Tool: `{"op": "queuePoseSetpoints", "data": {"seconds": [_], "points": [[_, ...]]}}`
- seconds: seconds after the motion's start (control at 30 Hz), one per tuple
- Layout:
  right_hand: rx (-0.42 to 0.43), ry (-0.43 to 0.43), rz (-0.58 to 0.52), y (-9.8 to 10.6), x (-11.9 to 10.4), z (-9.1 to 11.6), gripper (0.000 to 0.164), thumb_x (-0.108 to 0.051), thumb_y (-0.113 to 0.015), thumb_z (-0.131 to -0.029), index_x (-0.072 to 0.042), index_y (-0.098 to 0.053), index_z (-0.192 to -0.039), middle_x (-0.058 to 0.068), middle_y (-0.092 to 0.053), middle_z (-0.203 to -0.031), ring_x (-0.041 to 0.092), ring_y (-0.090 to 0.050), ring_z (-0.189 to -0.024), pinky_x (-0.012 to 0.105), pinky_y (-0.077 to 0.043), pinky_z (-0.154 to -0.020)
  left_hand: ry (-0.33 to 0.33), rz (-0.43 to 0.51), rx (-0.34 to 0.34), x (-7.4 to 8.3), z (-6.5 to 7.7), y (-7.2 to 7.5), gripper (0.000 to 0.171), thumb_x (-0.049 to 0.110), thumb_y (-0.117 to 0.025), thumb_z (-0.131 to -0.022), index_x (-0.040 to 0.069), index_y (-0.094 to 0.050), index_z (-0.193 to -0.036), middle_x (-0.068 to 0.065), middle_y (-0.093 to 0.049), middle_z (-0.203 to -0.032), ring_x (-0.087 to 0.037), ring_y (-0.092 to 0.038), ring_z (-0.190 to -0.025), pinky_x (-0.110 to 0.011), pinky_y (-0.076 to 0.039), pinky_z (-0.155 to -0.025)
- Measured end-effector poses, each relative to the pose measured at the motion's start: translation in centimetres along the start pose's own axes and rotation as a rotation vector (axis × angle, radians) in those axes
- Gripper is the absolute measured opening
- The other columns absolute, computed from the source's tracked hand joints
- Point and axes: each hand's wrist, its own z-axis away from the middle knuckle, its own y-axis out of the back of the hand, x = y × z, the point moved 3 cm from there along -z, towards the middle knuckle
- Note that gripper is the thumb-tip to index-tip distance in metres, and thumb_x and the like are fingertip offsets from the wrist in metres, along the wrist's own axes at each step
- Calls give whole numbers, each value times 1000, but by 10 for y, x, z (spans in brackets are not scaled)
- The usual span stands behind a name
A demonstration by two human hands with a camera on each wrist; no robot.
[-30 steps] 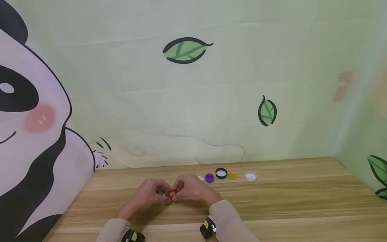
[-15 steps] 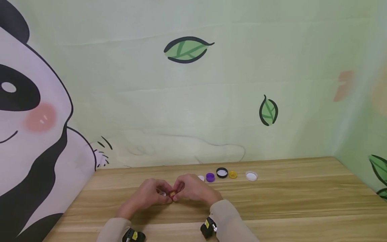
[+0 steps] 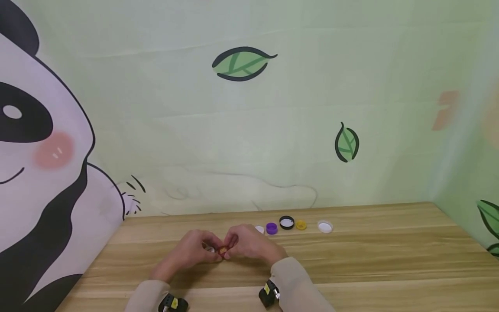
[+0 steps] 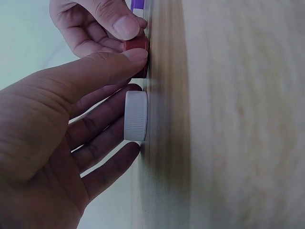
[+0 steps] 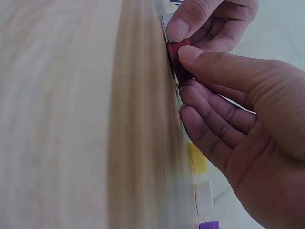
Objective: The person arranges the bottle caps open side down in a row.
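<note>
Red cap (yellow-marked) between both hands

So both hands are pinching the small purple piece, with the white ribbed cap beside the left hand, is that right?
Not quite: the small piece pinched by the left hand and the right hand is red, as the left wrist view shows. The white ribbed cap is indeed beside the left hand.

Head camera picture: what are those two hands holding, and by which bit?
A red cap, by its outer edge: the left hand pinches it at the left, the right hand at the right.
</note>
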Motion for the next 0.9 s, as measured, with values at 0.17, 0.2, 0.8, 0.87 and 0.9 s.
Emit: {"op": "queuePoseSetpoints", "data": {"seconds": [0.17,0.2,0.8,0.87,0.9], "points": [[-2,-9,2,-1,-1,0,20,0,-89,-83,-6,-75,-96,-5,-71,-83,5,-64,-77,23,-54,-77,-3,-4,-2,0,0,0,21,13,-92,-81,13,-81,-99,6,-78,-95,-15,-68,-93,-45,-59,-88],[-3,-11,4,-1,-1,0,20,0,-89,-83,-6,-75,-96,-5,-71,-83,5,-64,-77,23,-54,-77,1,-2,-2,0,1,0,21,13,-92,-82,13,-81,-99,7,-78,-95,-15,-68,-94,-45,-59,-88],[-12,-15,9,2,-3,1,21,-4,-89,-85,-6,-75,-100,-6,-73,-87,6,-66,-81,24,-55,-80,6,50,-10,5,3,4,24,20,-89,-87,7,-81,-105,-3,-80,-101,-18,-72,-93,-39,-60,-85],[-4,-16,11,4,-3,1,20,-6,-88,-86,-6,-75,-101,-6,-73,-89,8,-67,-83,26,-55,-82,26,72,-6,5,3,4,24,22,-88,-88,7,-81,-105,-3,-80,-101,-17,-72,-92,-35,-60,-80],[2,-14,14,5,-4,2,20,-6,-87,-87,-6,-75,-102,-5,-74,-90,9,-67,-85,27,-55,-82,41,88,-3,5,3,4,24,23,-88,-88,7,-81,-105,-3,-80,-101,-17,-72,-92,-33,-60,-78]]}}
